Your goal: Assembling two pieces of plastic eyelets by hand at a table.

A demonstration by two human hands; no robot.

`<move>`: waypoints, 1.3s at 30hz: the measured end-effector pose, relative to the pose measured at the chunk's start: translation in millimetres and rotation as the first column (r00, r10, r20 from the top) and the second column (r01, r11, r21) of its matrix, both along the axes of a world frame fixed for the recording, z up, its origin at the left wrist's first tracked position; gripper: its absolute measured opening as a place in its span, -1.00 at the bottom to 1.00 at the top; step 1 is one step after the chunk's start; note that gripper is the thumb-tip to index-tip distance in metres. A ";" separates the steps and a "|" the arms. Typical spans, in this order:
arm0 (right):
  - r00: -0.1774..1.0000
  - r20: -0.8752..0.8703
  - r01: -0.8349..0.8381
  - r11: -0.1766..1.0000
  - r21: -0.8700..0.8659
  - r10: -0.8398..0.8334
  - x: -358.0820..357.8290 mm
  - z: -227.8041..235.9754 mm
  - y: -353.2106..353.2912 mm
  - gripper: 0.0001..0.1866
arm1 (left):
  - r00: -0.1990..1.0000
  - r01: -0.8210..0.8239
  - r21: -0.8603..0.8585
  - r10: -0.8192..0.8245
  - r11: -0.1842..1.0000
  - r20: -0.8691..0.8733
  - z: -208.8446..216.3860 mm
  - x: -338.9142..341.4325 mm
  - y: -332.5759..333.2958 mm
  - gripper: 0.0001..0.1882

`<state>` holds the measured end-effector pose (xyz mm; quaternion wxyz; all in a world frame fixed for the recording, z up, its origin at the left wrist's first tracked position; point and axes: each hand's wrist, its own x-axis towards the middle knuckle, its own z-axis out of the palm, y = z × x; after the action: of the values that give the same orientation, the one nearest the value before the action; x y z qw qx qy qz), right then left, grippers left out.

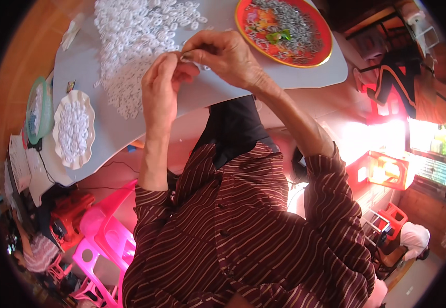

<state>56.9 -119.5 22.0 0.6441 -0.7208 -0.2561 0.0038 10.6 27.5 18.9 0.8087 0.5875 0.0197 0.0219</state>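
Observation:
My left hand and my right hand meet at the fingertips above the near part of the grey table. Both are closed in a pinch. What sits between the fingers is tiny and mostly covered, so I cannot make it out. Just beyond my hands spreads a heap of small white oval plastic pieces, with thinner, flatter white pieces along its near side. To the right of my right hand, a red round tray with a yellow rim holds many small grey metal parts.
A white scalloped dish of white oval pieces stands at the table's left end, beside a green basket. A pink plastic chair is at lower left. Orange-red stools stand to the right. Other people sit farther off.

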 end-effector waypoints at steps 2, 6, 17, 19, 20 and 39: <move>1.000 -0.006 -0.018 1.000 0.006 0.018 -1.3 4.8 -4.5 -0.92 | 0.993 0.110 -0.041 -0.112 0.993 -0.045 0.6 2.7 4.7 -0.70; 0.982 -0.102 -0.136 0.971 0.196 0.158 -1.8 3.5 -6.3 -0.90 | 0.926 0.321 -0.359 -0.370 0.877 -0.078 -2.0 4.9 10.1 -0.75; 0.978 0.157 -0.131 0.990 -0.054 0.138 8.4 19.6 -36.5 -0.87 | 0.915 0.314 -0.602 -0.404 0.734 -0.015 -12.0 13.4 -6.6 -0.85; 0.982 0.187 0.080 0.976 -0.203 -0.042 14.5 25.8 -46.3 -0.89 | 0.928 0.287 -0.584 -0.372 0.760 -0.029 -13.7 11.8 -8.4 -0.86; 0.959 0.252 0.205 0.933 -0.296 -0.131 23.3 29.5 -55.4 -0.87 | 0.940 0.259 -0.562 -0.340 0.785 -0.042 -14.3 10.4 -7.7 -0.87; 0.870 0.487 0.470 0.169 -0.866 0.079 100.0 27.0 -115.4 -0.74 | 0.970 0.191 -0.356 -0.232 0.915 -0.077 -7.8 2.8 -16.6 -0.90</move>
<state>156.8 -235.0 49.0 -0.0375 -0.9695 -0.2293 -0.0785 13.4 10.9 11.1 0.8942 0.4352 0.0070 -0.1043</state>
